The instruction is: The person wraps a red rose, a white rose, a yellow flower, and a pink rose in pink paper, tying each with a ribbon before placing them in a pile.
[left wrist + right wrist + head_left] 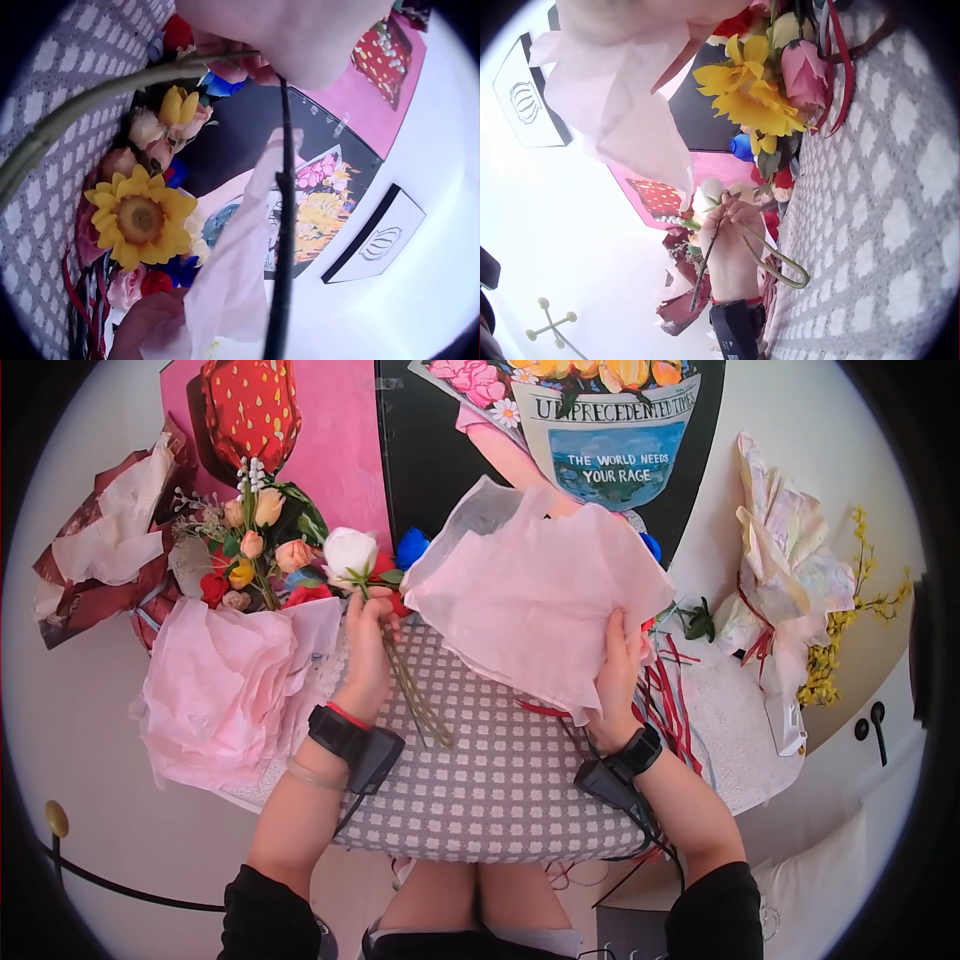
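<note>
My left hand [368,660] pinches a white rose [350,550] by its stem just under the bloom. Below the fingers hang a bent green stem [799,279] and a thin dark one [285,187]. On the other side, my right hand [620,670] grips the lower right edge of a pink tissue paper sheet [545,595], held up in front of the flowers. The paper has soft folds and a sheer, whitish upper left corner. Behind it, in the left wrist view, lie a yellow sunflower [140,219] and several pale roses [146,129], hidden from the head view.
A stack of crumpled pink paper [215,695] sits at the left, below mixed flowers [265,545] and a dark red wrapped bundle [110,545]. Red ribbons [665,705] trail at the right, near a pale wrapped bouquet [785,575]. A grey checked cloth [480,780] covers the table's front.
</note>
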### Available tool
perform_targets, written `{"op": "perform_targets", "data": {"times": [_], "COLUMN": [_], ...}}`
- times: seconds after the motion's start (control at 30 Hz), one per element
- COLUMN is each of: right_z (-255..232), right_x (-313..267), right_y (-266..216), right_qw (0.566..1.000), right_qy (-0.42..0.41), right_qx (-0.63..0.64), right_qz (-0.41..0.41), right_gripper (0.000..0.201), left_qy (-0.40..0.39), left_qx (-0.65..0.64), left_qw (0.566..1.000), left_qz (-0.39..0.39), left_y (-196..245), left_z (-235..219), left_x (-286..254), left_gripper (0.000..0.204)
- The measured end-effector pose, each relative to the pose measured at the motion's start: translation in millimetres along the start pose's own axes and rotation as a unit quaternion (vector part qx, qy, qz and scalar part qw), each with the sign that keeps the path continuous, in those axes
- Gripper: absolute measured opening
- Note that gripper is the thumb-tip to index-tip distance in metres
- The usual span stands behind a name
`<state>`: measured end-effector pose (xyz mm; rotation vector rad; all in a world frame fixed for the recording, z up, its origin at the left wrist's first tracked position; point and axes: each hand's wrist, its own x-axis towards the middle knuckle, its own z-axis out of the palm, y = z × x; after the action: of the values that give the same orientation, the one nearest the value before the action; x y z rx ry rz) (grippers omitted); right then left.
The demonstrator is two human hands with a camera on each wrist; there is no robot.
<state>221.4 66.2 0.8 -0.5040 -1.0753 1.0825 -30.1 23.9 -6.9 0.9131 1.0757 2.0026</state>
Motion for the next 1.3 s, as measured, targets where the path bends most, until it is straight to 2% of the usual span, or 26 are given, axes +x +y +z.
{"op": "perform_targets", "data": {"times": [0.07, 0.13, 0.17, 0.2, 0.27, 0.3, 0.37, 0.4, 0.47, 0.5, 0.63, 0.7, 0.73, 0.77, 0.8, 0.87, 0.93, 0.97, 1.0, 1.03, 1.1, 1.13, 1.17, 1.2, 1.27, 1.3], "right_z": [-1, -3, -4, -2, 4, 2, -3, -4, -5, -4, -2, -2, -1, 0, 1, 7, 11, 8, 6, 2, -13, -24, -31, -38, -49, -47], "right_x": [0, 1, 1, 0, -6, -7, -9, -10, -11, -13, -16, -16, -13, -9, -5, 3, 11, 15, 19, 20, 18, 16, 14, 9, -6, -12], "right_y": [0, 5, 7, 5, -2, 0, 7, 9, 12, 11, 14, 19, 20, 19, 14, -1, -26, -30, -40, -43, -49, -47, -42, -32, -14, -10], "right_qw": [0.998, 0.995, 0.990, 0.990, 0.952, 0.953, 0.918, 0.918, 0.880, 0.880, 0.868, 0.866, 0.870, 0.869, 0.868, 0.833, 0.843, 0.857, 0.858, 0.866, 0.870, 0.842, 0.811, 0.810, 0.846, 0.851], "right_qy": [-0.039, -0.068, -0.097, -0.096, -0.169, -0.168, -0.245, -0.244, -0.353, -0.353, -0.400, -0.406, -0.411, -0.416, -0.417, -0.424, -0.419, -0.408, -0.389, -0.376, -0.363, -0.368, -0.370, -0.368, -0.321, -0.318], "right_qx": [0.038, 0.049, 0.060, 0.061, 0.122, 0.121, 0.059, 0.059, -0.017, -0.018, -0.107, -0.134, -0.168, -0.205, -0.208, -0.349, -0.329, -0.310, -0.330, -0.323, -0.322, -0.378, -0.432, -0.435, -0.384, -0.359], "right_qz": [0.030, 0.056, 0.082, 0.082, 0.223, 0.223, 0.307, 0.307, 0.317, 0.317, 0.273, 0.258, 0.215, 0.170, 0.170, 0.060, 0.079, 0.050, 0.062, 0.071, 0.086, 0.114, 0.138, 0.136, 0.186, 0.216], "right_gripper": [0.038, 0.038, 0.037, 0.037, 0.036, 0.036, 0.033, 0.033, 0.032, 0.032, 0.032, 0.032, 0.032, 0.032, 0.032, 0.033, 0.033, 0.033, 0.033, 0.033, 0.034, 0.034, 0.034, 0.034, 0.034, 0.034], "left_qy": [-0.004, 0.032, -0.027, -0.028, -0.262, -0.262, -0.206, -0.177, -0.118, -0.089, -0.099, -0.067, -0.067, -0.068, -0.069, -0.081, -0.094, -0.042, 0.010, 0.037, 0.016, -0.008, -0.012, -0.013, -0.006, -0.006], "left_qx": [-0.006, -0.030, 0.084, 0.084, 0.162, 0.162, 0.141, 0.130, 0.108, 0.097, 0.087, 0.078, 0.078, 0.078, 0.077, 0.067, 0.064, 0.072, 0.078, 0.076, 0.060, 0.046, 0.047, 0.044, 0.097, 0.096], "left_qw": [1.000, 0.999, 0.990, 0.990, 0.945, 0.945, 0.965, 0.973, 0.986, 0.990, 0.990, 0.995, 0.995, 0.994, 0.993, 0.991, 0.987, 0.977, 0.958, 0.950, 0.965, 0.975, 0.967, 0.967, 0.945, 0.946], "left_qz": [-0.002, 0.019, 0.113, 0.113, 0.106, 0.106, 0.086, 0.076, 0.056, 0.046, 0.055, -0.010, -0.011, 0.022, 0.053, 0.085, 0.114, 0.196, 0.276, 0.300, 0.256, 0.217, 0.250, 0.251, 0.311, 0.311], "left_y": [-1, -3, -12, -22, -35, -36, -32, -28, -22, -19, -9, 5, 1, -8, -16, -10, -2, 2, 5, 8, 18, 30, 40, 51, 75, 87], "left_z": [0, 8, 1, -14, -37, -37, -25, -18, -6, -3, -1, 6, 2, -2, -7, -8, -8, -3, 1, 7, 7, 12, 17, 20, 21, 21], "left_x": [2, -2, -4, -8, -14, -11, -2, 3, 13, 16, 15, 3, 6, 13, 17, 15, 10, 7, 5, 8, 6, 0, -2, -1, -1, 0], "left_gripper": [0.021, 0.018, 0.018, 0.018, 0.017, 0.017, 0.018, 0.018, 0.020, 0.020, 0.022, 0.022, 0.022, 0.023, 0.023, 0.026, 0.028, 0.027, 0.026, 0.023, 0.022, 0.021, 0.020, 0.020, 0.020, 0.020]}}
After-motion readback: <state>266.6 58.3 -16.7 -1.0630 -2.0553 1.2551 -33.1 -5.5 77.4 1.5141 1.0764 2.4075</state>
